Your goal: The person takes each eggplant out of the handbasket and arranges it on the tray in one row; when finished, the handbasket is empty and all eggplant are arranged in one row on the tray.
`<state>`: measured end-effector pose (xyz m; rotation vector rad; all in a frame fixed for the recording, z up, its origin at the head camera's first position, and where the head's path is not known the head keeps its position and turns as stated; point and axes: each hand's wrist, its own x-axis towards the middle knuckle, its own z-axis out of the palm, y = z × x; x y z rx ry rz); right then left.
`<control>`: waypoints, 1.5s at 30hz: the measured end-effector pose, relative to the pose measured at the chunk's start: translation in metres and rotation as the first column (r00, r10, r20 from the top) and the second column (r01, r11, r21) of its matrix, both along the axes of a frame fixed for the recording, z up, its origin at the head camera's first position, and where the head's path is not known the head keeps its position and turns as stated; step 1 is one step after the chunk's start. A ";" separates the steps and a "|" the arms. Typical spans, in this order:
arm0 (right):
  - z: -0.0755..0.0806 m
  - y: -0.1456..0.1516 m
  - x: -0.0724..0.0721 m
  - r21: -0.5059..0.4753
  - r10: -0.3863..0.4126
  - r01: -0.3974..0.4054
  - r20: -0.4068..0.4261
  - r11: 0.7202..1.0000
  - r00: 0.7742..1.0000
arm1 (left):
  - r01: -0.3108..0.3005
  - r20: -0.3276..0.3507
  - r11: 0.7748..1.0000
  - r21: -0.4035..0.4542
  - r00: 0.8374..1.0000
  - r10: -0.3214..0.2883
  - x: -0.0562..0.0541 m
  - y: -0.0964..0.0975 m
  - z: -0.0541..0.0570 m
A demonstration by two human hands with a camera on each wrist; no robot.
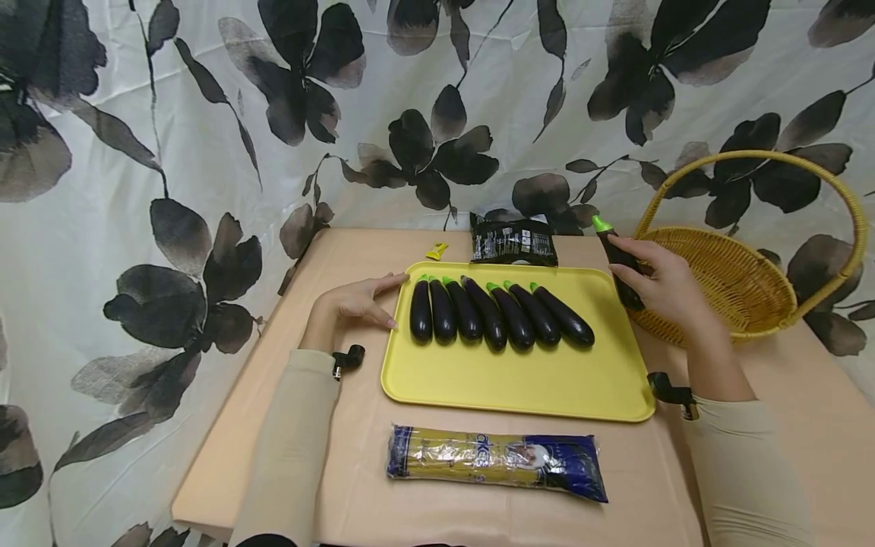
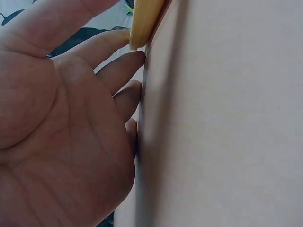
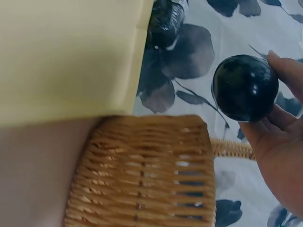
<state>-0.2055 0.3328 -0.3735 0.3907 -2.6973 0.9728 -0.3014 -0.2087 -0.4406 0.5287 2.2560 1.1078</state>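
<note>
My right hand (image 1: pixel 659 277) grips an eggplant (image 1: pixel 618 266) with a bright green stem, held up beyond the right edge of the yellow tray (image 1: pixel 492 384), near the wicker basket (image 1: pixel 734 273). The right wrist view shows this eggplant's (image 3: pixel 245 88) round dark end, with fingers and thumb around it. On the tray, a row of several glossy dark eggplants (image 1: pixel 492 315) lies side by side, stems away from me. My left hand (image 1: pixel 355 300) touches the tray's left rim with extended fingers. In the left wrist view its fingertips meet the tray's edge (image 2: pixel 141 23); the thumb tip is out of frame.
Behind the tray are a black packet (image 1: pixel 514 241) and a small yellow wrapper (image 1: pixel 437 251). A long blue and yellow bag (image 1: pixel 495 460) lies in front of it. The basket has a tall arched handle (image 1: pixel 759 154). Floral cloth (image 1: pixel 424 99) hangs behind the table (image 1: pixel 369 456).
</note>
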 end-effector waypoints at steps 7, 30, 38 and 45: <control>-0.012 -0.011 -0.007 0.043 0.053 -0.057 0.070 0.997 0.996 | 0.002 0.000 1.000 0.003 1.000 -0.002 0.002 0.001 0.001; -0.027 -0.025 -0.012 0.124 0.150 -0.173 0.173 0.977 0.973 | 0.004 -0.020 1.000 -0.027 1.000 -0.004 -0.001 0.000 0.000; -0.037 -0.025 -0.016 0.183 0.181 -0.219 0.203 0.958 0.962 | -0.001 -0.007 1.000 -0.014 1.000 0.001 0.000 0.000 0.001; -0.043 -0.026 -0.017 0.152 0.205 -0.245 0.239 0.958 0.949 | 0.003 -0.007 1.000 -0.010 1.000 -0.003 0.000 0.000 0.000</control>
